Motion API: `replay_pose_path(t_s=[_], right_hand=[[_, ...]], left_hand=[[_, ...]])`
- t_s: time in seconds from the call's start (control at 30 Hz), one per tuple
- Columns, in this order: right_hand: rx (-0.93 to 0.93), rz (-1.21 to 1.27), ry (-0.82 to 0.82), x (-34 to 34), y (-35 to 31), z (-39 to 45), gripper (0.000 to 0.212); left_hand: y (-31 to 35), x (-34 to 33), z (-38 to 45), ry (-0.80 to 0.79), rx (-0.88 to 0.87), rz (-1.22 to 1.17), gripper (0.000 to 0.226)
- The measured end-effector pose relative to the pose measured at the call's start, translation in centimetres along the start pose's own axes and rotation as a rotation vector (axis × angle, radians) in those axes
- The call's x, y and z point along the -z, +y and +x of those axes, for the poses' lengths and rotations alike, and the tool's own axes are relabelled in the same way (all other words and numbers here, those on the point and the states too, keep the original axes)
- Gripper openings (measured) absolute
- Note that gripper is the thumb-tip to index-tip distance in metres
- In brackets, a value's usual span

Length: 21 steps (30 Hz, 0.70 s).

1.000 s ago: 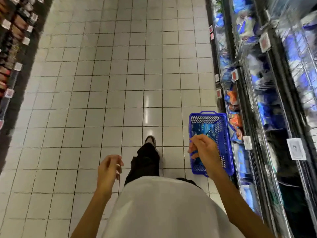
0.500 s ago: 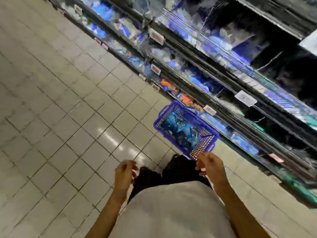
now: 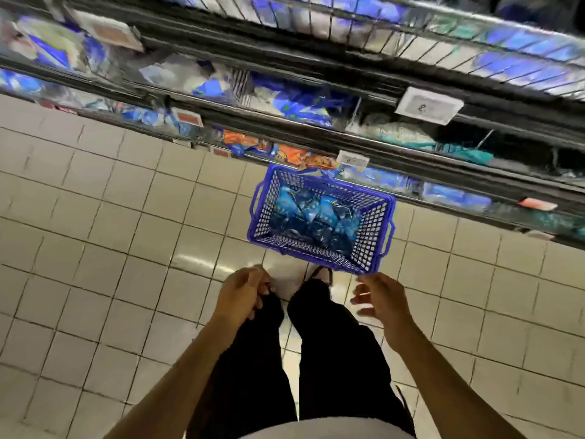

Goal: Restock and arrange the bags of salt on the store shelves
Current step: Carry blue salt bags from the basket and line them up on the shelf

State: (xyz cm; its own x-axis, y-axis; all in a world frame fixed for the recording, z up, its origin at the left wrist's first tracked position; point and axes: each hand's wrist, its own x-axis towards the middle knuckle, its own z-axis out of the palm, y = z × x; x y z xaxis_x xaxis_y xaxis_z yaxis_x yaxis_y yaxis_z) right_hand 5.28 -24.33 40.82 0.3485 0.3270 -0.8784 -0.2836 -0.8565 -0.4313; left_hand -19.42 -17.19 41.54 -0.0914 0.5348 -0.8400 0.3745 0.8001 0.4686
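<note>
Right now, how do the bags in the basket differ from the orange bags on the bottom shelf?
The bags in the basket are blue; the orange bags are orange with some blue. The blue bags lie heaped loose inside the purple basket on the floor tiles; the orange ones lie along the shelf's front edge behind it. Both are soft, shiny plastic bags, and neither of the hands touches them.

1. Pale tiled floor (image 3: 95,232), glossy, dark grout lines.
2. Blue plastic basket (image 3: 376,229) sits right on it, far side, just beside the bottom shelf (image 3: 443,172), blue bags (image 3: 313,213) inside.
3. Shelves run along the far edge, stocked with blurry blue and orange packs (image 3: 294,153).
</note>
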Motion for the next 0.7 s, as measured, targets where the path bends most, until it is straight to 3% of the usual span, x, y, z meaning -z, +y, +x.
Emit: replay_pose_path(t_s=[0.2,0.4,0.57,0.7], right_hand=[[-0.160,0.180,0.029,-3.9,2.5,14.3,0.021],[-0.260,0.380,0.051,-7.8,6.4,30.7,0.023],[-0.314,0.735,-0.036,-9.6,9.6,43.5,0.033],[-0.313,1.017,-0.046,-10.8,10.7,50.9,0.062]], left_hand=[[-0.4,-5.9,16.8,-0.140,-0.047,0.391,0.026],[-2.7,-12.5,33.1,-0.204,-0.210,0.722,0.026],[-3.8,-19.0,45.6,-0.197,-0.604,1.182,0.034],[-3.5,-23.0,53.3,-0.249,-1.030,1.464,0.039]])
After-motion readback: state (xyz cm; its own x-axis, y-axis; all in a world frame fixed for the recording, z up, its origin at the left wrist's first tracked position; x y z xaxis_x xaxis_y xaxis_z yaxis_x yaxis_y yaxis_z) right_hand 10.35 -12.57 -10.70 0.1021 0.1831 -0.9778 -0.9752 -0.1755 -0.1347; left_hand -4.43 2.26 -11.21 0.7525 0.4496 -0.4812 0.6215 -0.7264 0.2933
